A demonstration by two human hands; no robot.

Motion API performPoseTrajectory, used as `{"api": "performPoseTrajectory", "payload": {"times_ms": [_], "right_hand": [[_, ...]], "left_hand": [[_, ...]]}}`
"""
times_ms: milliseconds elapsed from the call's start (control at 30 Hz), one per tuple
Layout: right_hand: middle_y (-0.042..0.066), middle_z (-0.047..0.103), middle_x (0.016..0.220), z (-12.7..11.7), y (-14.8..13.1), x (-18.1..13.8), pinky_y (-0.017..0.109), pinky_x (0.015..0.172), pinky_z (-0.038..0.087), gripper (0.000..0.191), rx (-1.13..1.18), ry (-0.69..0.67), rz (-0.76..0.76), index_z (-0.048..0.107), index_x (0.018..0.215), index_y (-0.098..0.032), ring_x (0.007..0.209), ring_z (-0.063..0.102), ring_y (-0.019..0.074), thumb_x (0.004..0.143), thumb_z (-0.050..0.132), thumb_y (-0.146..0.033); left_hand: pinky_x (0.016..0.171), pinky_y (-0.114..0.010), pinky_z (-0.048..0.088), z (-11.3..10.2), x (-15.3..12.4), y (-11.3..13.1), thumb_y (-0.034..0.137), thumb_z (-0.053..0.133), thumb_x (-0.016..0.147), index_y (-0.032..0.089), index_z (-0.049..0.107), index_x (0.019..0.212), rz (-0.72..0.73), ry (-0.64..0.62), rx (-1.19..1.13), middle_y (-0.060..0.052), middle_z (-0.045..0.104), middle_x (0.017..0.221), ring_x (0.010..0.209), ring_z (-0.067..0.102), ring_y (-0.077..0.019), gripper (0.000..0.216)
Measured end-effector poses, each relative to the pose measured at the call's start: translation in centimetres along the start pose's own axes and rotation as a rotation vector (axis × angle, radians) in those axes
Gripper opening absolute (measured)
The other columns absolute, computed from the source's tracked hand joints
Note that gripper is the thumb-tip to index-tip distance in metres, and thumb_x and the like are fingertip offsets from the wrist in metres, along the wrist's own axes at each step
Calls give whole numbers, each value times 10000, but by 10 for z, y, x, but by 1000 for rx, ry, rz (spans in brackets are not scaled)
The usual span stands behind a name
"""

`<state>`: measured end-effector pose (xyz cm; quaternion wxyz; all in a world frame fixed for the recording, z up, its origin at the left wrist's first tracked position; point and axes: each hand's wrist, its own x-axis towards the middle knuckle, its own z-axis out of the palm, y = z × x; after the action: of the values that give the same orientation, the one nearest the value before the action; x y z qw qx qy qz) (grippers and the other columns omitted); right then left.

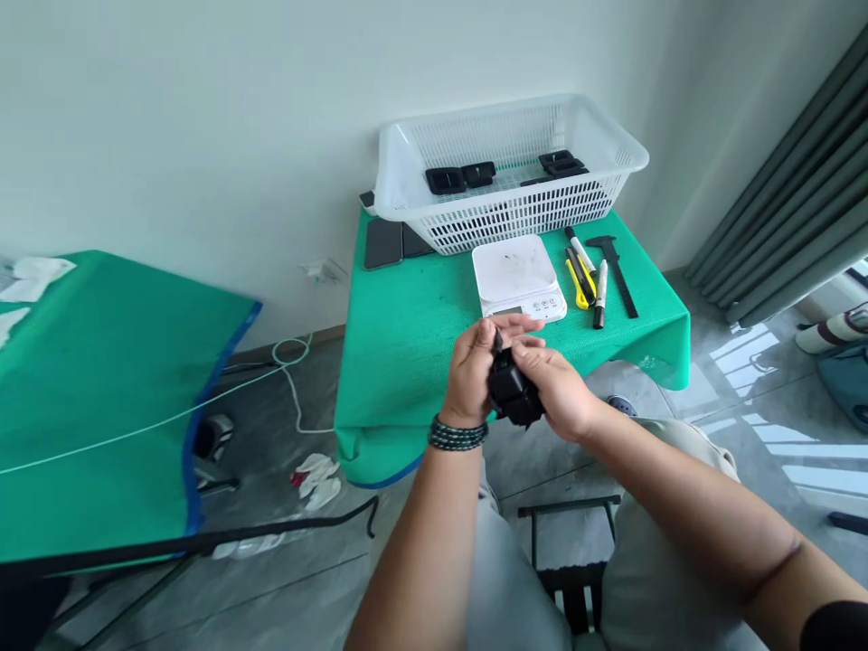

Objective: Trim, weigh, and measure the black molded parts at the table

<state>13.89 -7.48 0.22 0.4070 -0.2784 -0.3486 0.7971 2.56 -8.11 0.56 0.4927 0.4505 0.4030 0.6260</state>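
Both hands hold a small black plastic piece [514, 389] above the table's front edge. My left hand [471, 371] grips it from the left, thumb up near a thin dark tip. From the right, my right hand [560, 384] has its thumb and fingers closed on the same piece. What kind of part it is, I cannot make out. Just beyond the hands sits a white digital scale [519, 271], with fingers overlapping its front edge in view. Similar-looking black pieces [446, 180] lie in a white plastic basket [434, 217] behind the scale.
Right of the scale lie a yellow utility knife [580, 278], two markers [600, 294] and a black caliper [617, 276]. A dark phone [383, 244] rests at the table's back left. Another green-covered surface [101, 380] stands left, and a pale cord [169, 418] stretches across the gap.
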Motion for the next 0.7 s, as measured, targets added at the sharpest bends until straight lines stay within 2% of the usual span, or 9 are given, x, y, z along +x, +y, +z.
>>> {"api": "performPoseTrajectory", "payload": {"times_ms": [100, 167, 233, 333, 433, 500, 533, 600, 700], "right_hand": [[-30, 602, 624, -2, -1, -5, 224, 493, 391, 540, -88, -201, 103, 645, 633, -183, 547, 485, 92, 723, 838, -679], [-38, 587, 558, -6, -6, -4, 214, 443, 351, 528, -152, -328, 238, 645, 609, -177, 483, 458, 80, 710, 865, -647], [-44, 575, 505, -10, -12, -1, 209, 407, 310, 528, -183, -368, 330, 645, 597, -168, 429, 429, 72, 701, 874, -632], [-22, 642, 551, -17, -19, 5, 209, 432, 359, 481, -114, -240, 279, 694, 668, -149, 457, 504, 87, 701, 887, -589], [-10, 688, 620, -25, -25, 12, 209, 494, 414, 327, -21, -106, 205, 734, 750, -140, 538, 574, 103, 718, 907, -416], [1, 706, 656, -30, -29, 15, 217, 541, 448, 224, 29, -67, 201, 738, 764, -136, 592, 605, 118, 759, 864, -322], [12, 718, 681, -32, -31, 16, 226, 570, 468, 186, 54, -62, 212, 741, 770, -133, 619, 620, 127, 782, 832, -295], [36, 744, 739, -36, -38, 15, 252, 637, 507, 134, 99, -77, 235, 746, 792, -133, 680, 650, 152, 820, 773, -260], [60, 784, 886, -36, -44, 11, 282, 747, 537, 110, 159, -81, 186, 769, 901, -144, 826, 690, 187, 850, 710, -222]], "left_hand": [[676, -383, 648, -19, 3, 11, 714, 664, 877, 147, 774, 979, -77, -48, 35, -162, 812, 916, 727, 781, -250, 586], [559, -320, 590, -28, 5, 14, 737, 639, 879, 142, 766, 1029, -38, 20, 73, -161, 806, 909, 656, 752, -215, 626], [471, -273, 499, -32, 6, 14, 745, 608, 895, 147, 761, 1046, 19, 116, 105, -128, 786, 836, 568, 685, -167, 635], [528, -272, 493, -27, 4, 10, 735, 543, 938, 169, 772, 962, 89, 173, 193, -75, 720, 737, 588, 632, -151, 611], [768, -317, 560, -13, 0, 3, 721, 541, 946, 190, 770, 876, 150, 128, 351, -85, 735, 849, 809, 683, -197, 582], [845, -336, 557, -4, 0, -2, 716, 567, 936, 195, 754, 846, 151, 130, 387, -89, 739, 894, 893, 683, -216, 561], [809, -328, 558, -2, 0, -5, 720, 581, 925, 194, 742, 831, 135, 150, 369, -84, 729, 871, 873, 678, -213, 559], [615, -282, 522, 1, 2, -10, 742, 611, 892, 191, 713, 809, 76, 215, 292, -58, 680, 771, 716, 638, -177, 567], [392, -227, 341, 3, 3, -19, 770, 625, 861, 194, 670, 817, 26, 344, 204, 12, 559, 611, 456, 473, -106, 579]]}}
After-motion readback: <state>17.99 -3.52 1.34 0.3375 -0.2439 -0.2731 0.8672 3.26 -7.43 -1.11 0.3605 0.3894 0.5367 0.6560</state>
